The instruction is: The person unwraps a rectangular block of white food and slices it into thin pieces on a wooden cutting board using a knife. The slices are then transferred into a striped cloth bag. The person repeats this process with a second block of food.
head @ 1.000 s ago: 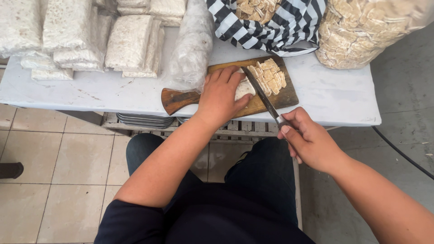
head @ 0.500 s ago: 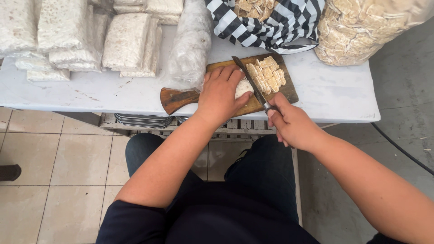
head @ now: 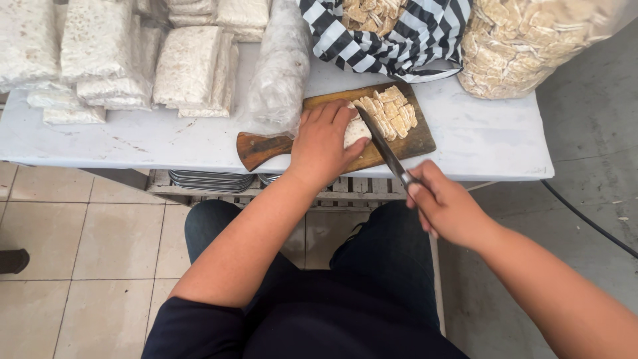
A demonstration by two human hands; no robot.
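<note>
Right now a big white table (head: 133,136) fills the top of the view, and the person sits at it with knees under the edge. On the left of the table lie many flat pale blocks in clear bags (head: 100,60). At the far right sits a big clear sack of cut pieces (head: 531,46), and next to it a black and white striped cloth (head: 405,40) holds more cut bits. In the middle lies a brown wooden cutting board (head: 312,143) with its handle pointing left. On the board is a row of thin pale slices (head: 389,113), and just left of them is the uncut pale block (head: 355,129). The left hand (head: 322,139) is pressed down on the block, fingers curled over it, holding it firm. The right hand (head: 445,206) is wrapped tight around the handle of a long knife (head: 382,143), near the table edge. A second ago the knife blade lay lower and more to the right, away from the block. Now its tip has moved up and sits at the gap between the block and the slices. That looks like the blade is set for another cut, so the slicing is part way done with more block left.
</note>
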